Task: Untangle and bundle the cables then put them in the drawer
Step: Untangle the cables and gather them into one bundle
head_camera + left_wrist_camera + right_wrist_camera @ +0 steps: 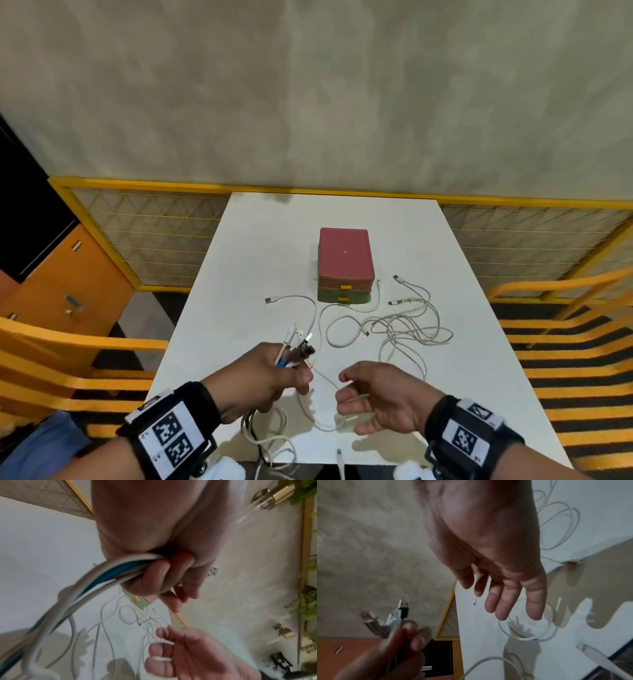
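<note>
My left hand (pixel 291 373) grips a bundle of cables (pixel 296 344), white ones and a blue one, above the near part of the white table (pixel 257 246). Their connector ends stick up past the fingers (pixel 393 616), and the rest hangs in loops (pixel 102 574) toward the table's front edge. My right hand (pixel 356 394) hovers just right of it with relaxed fingers (pixel 496 601) and holds nothing; a thin white cable (pixel 322 425) lies under it. More loose white cables (pixel 407 329) sprawl in front of a small drawer box (pixel 344 263), pink on top, green below, both drawers closed.
Orange slatted chairs (pixel 565 342) flank the table on both sides. A yellow mesh railing (pixel 154 219) runs behind it, and an orange cabinet (pixel 68 284) stands at the left. One cable end (pixel 339 455) lies at the table's front edge.
</note>
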`<state>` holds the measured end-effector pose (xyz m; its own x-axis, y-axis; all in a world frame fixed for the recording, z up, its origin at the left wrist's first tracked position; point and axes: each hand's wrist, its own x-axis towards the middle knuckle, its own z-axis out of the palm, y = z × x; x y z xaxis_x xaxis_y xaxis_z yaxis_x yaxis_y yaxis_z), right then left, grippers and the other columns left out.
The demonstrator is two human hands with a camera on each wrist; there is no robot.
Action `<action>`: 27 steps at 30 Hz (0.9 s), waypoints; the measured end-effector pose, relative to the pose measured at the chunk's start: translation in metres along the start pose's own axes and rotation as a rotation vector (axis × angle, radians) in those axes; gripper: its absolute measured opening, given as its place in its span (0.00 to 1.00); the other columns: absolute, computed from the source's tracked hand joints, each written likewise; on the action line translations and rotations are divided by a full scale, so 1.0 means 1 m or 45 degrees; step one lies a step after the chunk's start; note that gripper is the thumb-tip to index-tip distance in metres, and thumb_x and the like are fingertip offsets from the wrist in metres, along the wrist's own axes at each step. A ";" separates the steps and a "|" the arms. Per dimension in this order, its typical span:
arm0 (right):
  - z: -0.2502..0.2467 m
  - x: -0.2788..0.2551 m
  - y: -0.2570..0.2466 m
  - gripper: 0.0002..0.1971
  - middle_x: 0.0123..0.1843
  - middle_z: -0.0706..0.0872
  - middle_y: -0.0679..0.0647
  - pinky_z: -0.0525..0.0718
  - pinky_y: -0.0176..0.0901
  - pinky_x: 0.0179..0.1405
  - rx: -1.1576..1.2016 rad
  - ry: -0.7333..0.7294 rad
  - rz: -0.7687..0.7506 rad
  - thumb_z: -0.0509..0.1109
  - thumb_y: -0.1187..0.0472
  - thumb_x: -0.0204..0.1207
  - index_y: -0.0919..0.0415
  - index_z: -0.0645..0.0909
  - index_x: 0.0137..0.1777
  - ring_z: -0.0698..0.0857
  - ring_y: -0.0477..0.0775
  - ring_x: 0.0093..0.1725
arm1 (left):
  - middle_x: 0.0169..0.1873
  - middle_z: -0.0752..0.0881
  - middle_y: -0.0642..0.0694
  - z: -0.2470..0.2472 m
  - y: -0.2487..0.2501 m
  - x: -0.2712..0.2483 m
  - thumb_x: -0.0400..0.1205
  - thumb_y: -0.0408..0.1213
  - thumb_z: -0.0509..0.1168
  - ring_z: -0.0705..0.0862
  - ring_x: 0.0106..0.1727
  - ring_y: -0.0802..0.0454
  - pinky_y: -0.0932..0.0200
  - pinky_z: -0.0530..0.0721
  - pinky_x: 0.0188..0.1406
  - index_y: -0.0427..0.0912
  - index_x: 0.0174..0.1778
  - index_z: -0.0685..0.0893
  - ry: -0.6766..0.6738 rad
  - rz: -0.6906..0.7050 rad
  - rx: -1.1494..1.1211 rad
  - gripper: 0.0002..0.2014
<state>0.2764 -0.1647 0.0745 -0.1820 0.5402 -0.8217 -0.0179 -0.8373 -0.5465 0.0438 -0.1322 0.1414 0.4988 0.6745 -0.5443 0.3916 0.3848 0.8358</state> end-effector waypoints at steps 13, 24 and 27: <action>-0.005 0.024 -0.042 0.05 0.38 0.88 0.53 0.77 0.40 0.35 -0.486 0.348 -0.457 0.65 0.58 0.79 0.56 0.80 0.43 0.83 0.51 0.35 | 0.23 0.73 0.41 -0.019 -0.001 0.005 0.89 0.40 0.58 0.70 0.21 0.49 0.57 0.71 0.25 0.31 0.49 0.86 0.386 0.191 -0.544 0.16; 0.042 0.176 -0.112 0.22 0.70 0.78 0.62 0.75 0.44 0.68 -1.473 0.562 -0.834 0.57 0.64 0.82 0.64 0.70 0.76 0.77 0.61 0.71 | 0.33 0.88 0.26 -0.025 0.009 0.026 0.83 0.51 0.57 0.91 0.48 0.30 0.41 0.85 0.42 0.31 0.29 0.89 0.397 0.075 -1.114 0.29; 0.050 0.200 -0.104 0.29 0.74 0.71 0.62 0.78 0.54 0.66 -1.702 0.745 -0.599 0.59 0.65 0.79 0.60 0.60 0.80 0.73 0.64 0.72 | 0.42 0.90 0.27 -0.035 0.006 0.031 0.76 0.50 0.60 0.90 0.54 0.29 0.37 0.84 0.48 0.31 0.25 0.87 0.374 0.126 -1.351 0.25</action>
<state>0.1932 0.0260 -0.0245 -0.0070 0.9509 -0.3095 0.9667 -0.0727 -0.2453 0.0342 -0.0872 0.1322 0.2329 0.8016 -0.5507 -0.5725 0.5707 0.5886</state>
